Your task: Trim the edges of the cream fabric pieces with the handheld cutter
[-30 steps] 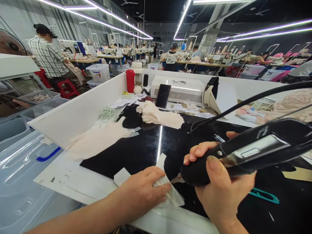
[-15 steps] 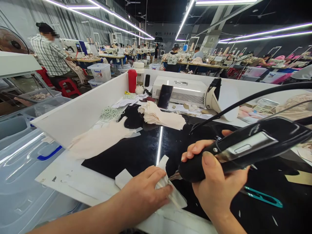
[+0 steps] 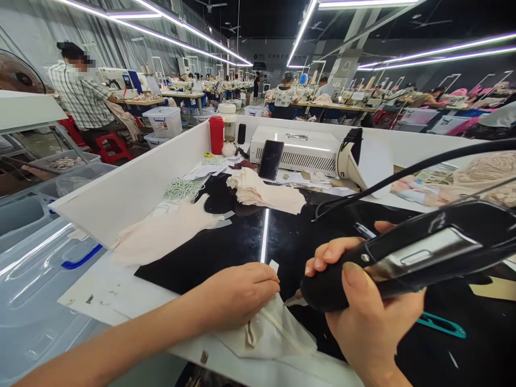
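Since the frame half a second earlier, the left hand [image 3: 242,295] has shifted toward the far side, baring more of the thin pale cloth [image 3: 284,328] on its near side, and the black handheld tool [image 3: 423,255] has edged right. The left fingers are bent and close together over the cloth's far part; the thumb is hidden, so I cannot tell whether they pinch it. The cloth lies at the near edge of the table, partly over the black mat [image 3: 237,236], with folds just near of the hand. The right hand [image 3: 366,317] is wrapped firmly around the tool, thumb on top, its rounded left end near the cloth's right side. A teal-handled implement [image 3: 443,324] lies on the mat just right of the right hand. Farther off are a stack of pale pieces [image 3: 268,193], a phone [image 3: 271,159] leaning on a white vented box [image 3: 298,146], and, to the left, another pale pile [image 3: 161,231].
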### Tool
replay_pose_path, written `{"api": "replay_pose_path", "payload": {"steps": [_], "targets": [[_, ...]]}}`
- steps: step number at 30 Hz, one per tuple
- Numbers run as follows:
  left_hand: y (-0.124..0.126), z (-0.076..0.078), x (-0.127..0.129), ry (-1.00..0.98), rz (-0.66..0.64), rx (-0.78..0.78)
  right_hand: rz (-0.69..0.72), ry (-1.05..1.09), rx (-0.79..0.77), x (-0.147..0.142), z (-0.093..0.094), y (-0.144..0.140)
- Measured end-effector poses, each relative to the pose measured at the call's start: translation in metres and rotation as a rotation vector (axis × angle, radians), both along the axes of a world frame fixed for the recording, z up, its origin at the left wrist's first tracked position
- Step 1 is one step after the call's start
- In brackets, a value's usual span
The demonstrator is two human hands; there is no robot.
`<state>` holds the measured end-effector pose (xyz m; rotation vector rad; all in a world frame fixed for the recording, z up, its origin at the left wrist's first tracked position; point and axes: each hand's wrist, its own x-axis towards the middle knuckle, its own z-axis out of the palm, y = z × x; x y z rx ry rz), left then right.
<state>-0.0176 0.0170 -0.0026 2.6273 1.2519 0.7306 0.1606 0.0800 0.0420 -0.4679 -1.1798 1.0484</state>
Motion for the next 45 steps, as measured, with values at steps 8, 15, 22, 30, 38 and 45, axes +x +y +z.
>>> {"api": "replay_pose_path", "payload": {"steps": [8, 15, 22, 30, 38, 45], "targets": [[0.004, -0.004, -0.018, 0.048, 0.005, -0.021, 0.001, -0.006, 0.013, -0.001, -0.004, 0.001], [-0.001, 0.0, -0.021, 0.197, -0.008, 0.026, -0.001, 0.003, 0.0, 0.0, -0.003, -0.001], [-0.004, -0.001, -0.02, 0.271, -0.051, 0.036, -0.032, -0.017, -0.014, 0.0, -0.003, 0.0], [-0.006, -0.005, -0.02, 0.25, -0.05, 0.04, -0.111, -0.008, -0.056, -0.01, 0.003, 0.002], [-0.005, -0.005, -0.016, 0.218, -0.045, 0.037, -0.111, -0.024, -0.058, -0.015, 0.003, 0.004], [-0.005, -0.001, -0.01, 0.21, -0.046, 0.021, -0.063, 0.028, -0.041, -0.018, 0.005, 0.008]]}}
